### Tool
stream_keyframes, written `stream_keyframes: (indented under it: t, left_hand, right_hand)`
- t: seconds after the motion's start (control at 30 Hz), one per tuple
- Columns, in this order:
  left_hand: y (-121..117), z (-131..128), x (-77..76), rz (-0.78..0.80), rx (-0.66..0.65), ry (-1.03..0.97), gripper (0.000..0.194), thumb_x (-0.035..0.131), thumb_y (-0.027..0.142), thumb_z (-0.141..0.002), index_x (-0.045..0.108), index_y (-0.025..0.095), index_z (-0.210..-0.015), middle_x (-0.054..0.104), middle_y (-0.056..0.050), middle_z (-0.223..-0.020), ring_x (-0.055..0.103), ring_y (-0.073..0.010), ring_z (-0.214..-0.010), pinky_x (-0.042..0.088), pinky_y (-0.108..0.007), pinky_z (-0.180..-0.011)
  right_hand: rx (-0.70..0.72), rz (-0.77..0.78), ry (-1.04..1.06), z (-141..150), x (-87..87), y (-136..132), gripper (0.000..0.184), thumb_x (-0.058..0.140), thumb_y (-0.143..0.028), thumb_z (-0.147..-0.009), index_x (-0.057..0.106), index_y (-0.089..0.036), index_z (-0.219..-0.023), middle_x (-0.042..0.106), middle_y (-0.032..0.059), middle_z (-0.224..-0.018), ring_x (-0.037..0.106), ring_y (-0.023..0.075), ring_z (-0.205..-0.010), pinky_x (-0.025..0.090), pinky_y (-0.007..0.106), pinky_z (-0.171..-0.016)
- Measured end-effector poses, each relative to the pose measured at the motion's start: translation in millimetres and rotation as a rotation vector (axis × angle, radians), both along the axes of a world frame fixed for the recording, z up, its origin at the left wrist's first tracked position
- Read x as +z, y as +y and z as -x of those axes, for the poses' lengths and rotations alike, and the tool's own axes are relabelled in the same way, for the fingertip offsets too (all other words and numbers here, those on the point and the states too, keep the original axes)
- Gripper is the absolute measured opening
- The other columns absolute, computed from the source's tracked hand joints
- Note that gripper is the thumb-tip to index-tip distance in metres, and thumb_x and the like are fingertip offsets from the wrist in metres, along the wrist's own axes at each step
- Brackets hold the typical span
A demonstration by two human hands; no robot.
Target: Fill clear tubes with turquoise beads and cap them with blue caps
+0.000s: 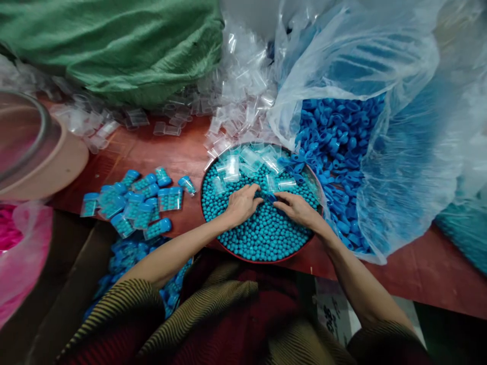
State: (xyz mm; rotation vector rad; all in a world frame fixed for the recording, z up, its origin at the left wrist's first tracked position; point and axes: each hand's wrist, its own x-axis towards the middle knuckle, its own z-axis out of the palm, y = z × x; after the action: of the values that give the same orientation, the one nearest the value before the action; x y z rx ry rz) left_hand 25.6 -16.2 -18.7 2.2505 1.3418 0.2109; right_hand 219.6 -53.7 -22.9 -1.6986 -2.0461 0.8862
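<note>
A round tray with a red rim [262, 261] holds a bed of small turquoise balls [262, 238]. Over its middle, my left hand [243, 205] pinches a small clear container [262, 194], mostly hidden by the fingers. Just to the right, my right hand [297, 208] grips a blue cap [271, 197] close against that container. Whether the two touch, I cannot tell. Several clear empty containers [233, 167] lie on the balls toward the tray's far side, with a few blue caps [294, 165] at the far right rim.
Capped containers of turquoise balls [142, 215] are piled left on the red table [167, 147]. A clear plastic bag [411, 167] spills blue caps [338, 137] at right. Clear containers [243, 81] heap behind, beside a green sack [144, 50]. A beige tub [68, 157] stands left.
</note>
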Motion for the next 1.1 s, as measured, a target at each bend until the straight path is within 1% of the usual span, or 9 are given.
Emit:
stream_keyframes:
  t: [0.2, 0.37, 0.47, 0.6, 0.73, 0.8, 0.93, 1.03, 1.1]
  left_hand:
    - [-1, -6, 2.7, -0.040, -0.033, 0.046, 0.022, 0.051, 0.029, -0.087, 0.053, 0.020, -0.107, 0.056, -0.006, -0.103, 0.057, -0.0200, -0.094, 0.046, -0.030, -0.078]
    - [-1, -3, -0.2, 0.005, -0.089, 0.049, 0.022, 0.053, 0.030, -0.085, 0.052, 0.019, -0.105, 0.059, -0.006, -0.097, 0.055, -0.0218, -0.094, 0.045, -0.032, -0.079]
    - [1, -3, -5.8, 0.016, -0.138, 0.043, 0.022, 0.053, 0.028, -0.085, 0.055, 0.019, -0.105, 0.061, -0.006, -0.095, 0.055, -0.0227, -0.095, 0.045, -0.034, -0.083]
    - [6, -2, -6.8, 0.055, -0.142, -0.031, 0.020, 0.050, 0.028, -0.087, 0.057, 0.018, -0.102, 0.062, -0.007, -0.097, 0.055, -0.0225, -0.097, 0.043, -0.035, -0.088]
    - [12, -1, 0.0, 0.217, -0.082, -0.188, 0.019, 0.047, 0.024, -0.086, 0.054, 0.018, -0.103, 0.062, -0.004, -0.087, 0.058, -0.0203, -0.086, 0.046, -0.034, -0.082]
    - [14, -1, 2.3, 0.274, -0.076, -0.303, 0.014, 0.048, 0.023, -0.084, 0.054, 0.018, -0.096, 0.060, -0.002, -0.083, 0.058, -0.0187, -0.082, 0.046, -0.033, -0.080]
    - [12, -1, 2.6, 0.435, -0.040, -0.548, 0.008, 0.047, 0.025, -0.082, 0.049, 0.017, -0.081, 0.051, 0.002, -0.074, 0.052, -0.0125, -0.067, 0.048, -0.026, -0.063]
    - [7, 1, 1.3, 0.636, -0.007, -0.615, 0.012, 0.044, 0.029, -0.084, 0.046, 0.017, -0.087, 0.045, 0.005, -0.067, 0.049, -0.0091, -0.052, 0.042, -0.020, -0.043]
    - [5, 5, -0.1, 0.689, 0.013, -0.618, 0.015, 0.045, 0.029, -0.084, 0.046, 0.017, -0.092, 0.044, 0.006, -0.066, 0.048, -0.0075, -0.047, 0.037, -0.017, -0.038]
  right_hand:
    - [0.022, -0.206, -0.204, 10, 0.3, -3, 0.015, 0.056, -0.032, -0.083, 0.059, -0.018, -0.080, 0.061, 0.0059, -0.078, 0.056, 0.0198, -0.074, 0.043, 0.029, -0.067]
    - [0.005, -0.251, -0.281, 11, -2.9, -9, 0.019, 0.052, -0.029, -0.086, 0.057, -0.015, -0.098, 0.062, 0.0075, -0.080, 0.056, 0.0206, -0.072, 0.044, 0.030, -0.066]
    - [0.057, -0.294, -0.368, 7, -7.1, -10, 0.027, 0.050, -0.025, -0.087, 0.058, -0.014, -0.110, 0.063, 0.0101, -0.085, 0.057, 0.0235, -0.079, 0.045, 0.032, -0.072]
    - [0.077, -0.325, -0.469, 2, -9.6, -12, 0.031, 0.048, -0.024, -0.088, 0.060, -0.014, -0.115, 0.062, 0.0102, -0.079, 0.056, 0.0248, -0.076, 0.045, 0.034, -0.069]
    - [-0.051, -0.364, -0.253, 4, -3.9, -12, 0.035, 0.045, -0.026, -0.090, 0.056, -0.017, -0.122, 0.062, 0.0085, -0.084, 0.058, 0.0224, -0.078, 0.048, 0.033, -0.070]
    - [-0.106, -0.394, -0.113, 10, 0.8, -10, 0.037, 0.044, -0.026, -0.091, 0.053, -0.018, -0.126, 0.062, 0.0086, -0.091, 0.060, 0.0215, -0.082, 0.050, 0.033, -0.074]
    - [-0.060, -0.401, -0.015, 25, 7.4, -9, 0.042, 0.040, -0.026, -0.092, 0.049, -0.019, -0.132, 0.061, 0.0100, -0.096, 0.060, 0.0215, -0.085, 0.051, 0.035, -0.076]
    - [-0.043, -0.387, 0.025, 25, 8.4, -10, 0.038, 0.037, -0.025, -0.092, 0.054, -0.021, -0.127, 0.062, 0.0083, -0.091, 0.060, 0.0202, -0.082, 0.052, 0.035, -0.074]
    - [-0.049, -0.364, 0.049, 19, 8.7, -12, 0.034, 0.040, -0.025, -0.092, 0.060, -0.021, -0.118, 0.063, 0.0070, -0.084, 0.061, 0.0194, -0.077, 0.052, 0.033, -0.072]
